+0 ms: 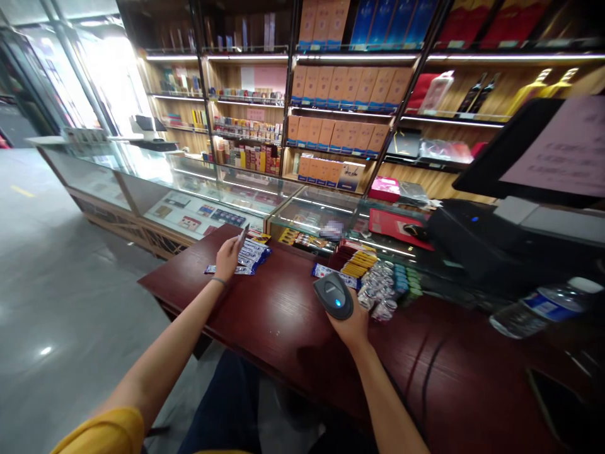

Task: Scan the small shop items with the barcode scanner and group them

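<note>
My right hand [352, 321] is closed around a dark barcode scanner [333, 296] with a small blue light on top. Its front end points away from me, over the table. At the left, my left hand [227, 260] pinches a thin flat packet [244, 234] held upright; its print cannot be made out. Beside and below that hand lies a pile of blue-and-white snack packets [255, 252]. Another blue-and-white packet [336, 275] lies just beyond the scanner, next to yellow-and-dark-red packets [355, 260] and several clear-wrapped small items [378, 284].
The dark red table [283, 315] meets a glass display counter [302, 211]. Blue and green rolls [407, 279] stand right of the wrapped items. A water bottle [543, 308], a phone [558, 403] and a monitor [534, 145] are at the right. Stocked shelves [350, 110] line the back.
</note>
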{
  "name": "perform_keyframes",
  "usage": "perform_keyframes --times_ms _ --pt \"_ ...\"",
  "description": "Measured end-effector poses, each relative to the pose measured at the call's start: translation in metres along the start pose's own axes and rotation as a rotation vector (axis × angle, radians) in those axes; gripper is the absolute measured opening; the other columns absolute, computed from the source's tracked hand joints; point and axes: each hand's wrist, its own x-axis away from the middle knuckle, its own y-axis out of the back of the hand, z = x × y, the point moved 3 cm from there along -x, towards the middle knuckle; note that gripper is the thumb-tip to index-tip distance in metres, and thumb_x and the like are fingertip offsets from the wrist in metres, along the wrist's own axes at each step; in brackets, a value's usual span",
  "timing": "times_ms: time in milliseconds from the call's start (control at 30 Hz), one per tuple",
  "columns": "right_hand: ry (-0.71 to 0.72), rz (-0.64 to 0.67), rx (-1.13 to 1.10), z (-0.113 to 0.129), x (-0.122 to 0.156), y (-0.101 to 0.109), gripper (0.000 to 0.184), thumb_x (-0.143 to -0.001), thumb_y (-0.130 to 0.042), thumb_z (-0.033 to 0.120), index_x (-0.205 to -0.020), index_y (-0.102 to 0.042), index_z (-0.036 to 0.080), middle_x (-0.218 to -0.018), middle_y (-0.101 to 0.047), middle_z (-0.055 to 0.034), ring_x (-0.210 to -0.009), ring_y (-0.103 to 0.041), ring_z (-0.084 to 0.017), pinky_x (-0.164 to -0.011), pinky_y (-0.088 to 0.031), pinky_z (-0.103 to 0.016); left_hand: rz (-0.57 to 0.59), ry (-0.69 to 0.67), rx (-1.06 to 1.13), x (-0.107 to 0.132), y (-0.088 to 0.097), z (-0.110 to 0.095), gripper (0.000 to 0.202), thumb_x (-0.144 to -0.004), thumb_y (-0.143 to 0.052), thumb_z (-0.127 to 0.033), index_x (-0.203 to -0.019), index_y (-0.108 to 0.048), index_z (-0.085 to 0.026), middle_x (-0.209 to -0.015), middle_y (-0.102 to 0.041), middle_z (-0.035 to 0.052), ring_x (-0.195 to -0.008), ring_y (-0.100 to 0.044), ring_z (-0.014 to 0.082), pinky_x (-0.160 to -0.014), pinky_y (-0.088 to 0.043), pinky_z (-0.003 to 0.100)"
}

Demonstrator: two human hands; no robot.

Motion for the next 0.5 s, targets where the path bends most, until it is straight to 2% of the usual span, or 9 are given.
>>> perform_keyframes --times_ms 67,133,200,300,400,500 --pt "0.01 -0.025 -0.006 -0.002 0.0 0.001 0.051 -0.072 -0.068 0.032 -0.121 -0.06 0.021 -0.09 -0.077 -0.0057 -0.073 -0.073 -0.023 -0.064 -0.059 -0.031 0.083 0.227 0.287 0.003 -0.027 -0.015 0.044 -0.095 -0.047 -0.056 -0.112 -0.063 -0.019 -0.089 -0.07 0.0059 -0.079 -0.068 0.0188 -0.071 -0.057 0.031" --pt "0.01 -0.047 -0.007 -0.005 0.0 0.002 0.052 -0.072 -0.069 0.031 -0.121 -0.06 0.021 -0.093 -0.077 -0.0063 -0.075 -0.073 -0.023 -0.065 -0.059 -0.03 0.156 0.405 0.539 0.012 -0.058 -0.033 0.043 -0.093 -0.052 -0.057 -0.11 -0.061 -0.019 -0.087 -0.07 0.0038 -0.071 -0.067 0.0158 -0.061 -0.056 0.027" --pt "-0.012 -0.063 0.002 -0.007 -0.001 0.003 0.052 -0.072 -0.069 0.032 -0.121 -0.06 0.021 -0.095 -0.077 -0.0069 -0.079 -0.074 -0.023 -0.068 -0.06 -0.031 0.232 0.515 0.699 0.024 -0.089 -0.048 0.04 -0.09 -0.059 -0.054 -0.109 -0.06 -0.018 -0.089 -0.07 0.0039 -0.067 -0.067 0.0137 -0.054 -0.055 0.024" --pt "-0.062 -0.074 0.031 -0.007 -0.003 0.008 0.051 -0.073 -0.069 0.034 -0.122 -0.059 0.021 -0.098 -0.077 -0.0073 -0.084 -0.074 -0.024 -0.074 -0.06 -0.033 0.306 0.592 0.795 0.044 -0.125 -0.061 0.037 -0.088 -0.064 -0.049 -0.108 -0.06 -0.017 -0.091 -0.071 0.0054 -0.064 -0.067 0.0124 -0.049 -0.053 0.021" --pt "-0.096 -0.049 0.056 -0.006 -0.006 0.011 0.053 -0.075 -0.067 0.035 -0.125 -0.057 0.023 -0.101 -0.077 -0.0067 -0.087 -0.075 -0.025 -0.075 -0.059 -0.033 0.358 0.629 0.787 0.058 -0.144 -0.06 0.035 -0.087 -0.066 -0.048 -0.1 -0.061 -0.015 -0.092 -0.072 0.0076 -0.065 -0.068 0.0129 -0.048 -0.053 0.021" --pt "-0.123 0.033 0.121 -0.006 -0.009 0.011 0.056 -0.075 -0.069 0.036 -0.128 -0.056 0.026 -0.099 -0.077 -0.0049 -0.083 -0.075 -0.026 -0.07 -0.058 -0.032 0.398 0.651 0.751 0.063 -0.148 -0.052 0.037 -0.085 -0.067 -0.049 -0.095 -0.063 -0.014 -0.091 -0.073 0.0082 -0.067 -0.069 0.0137 -0.049 -0.053 0.02"
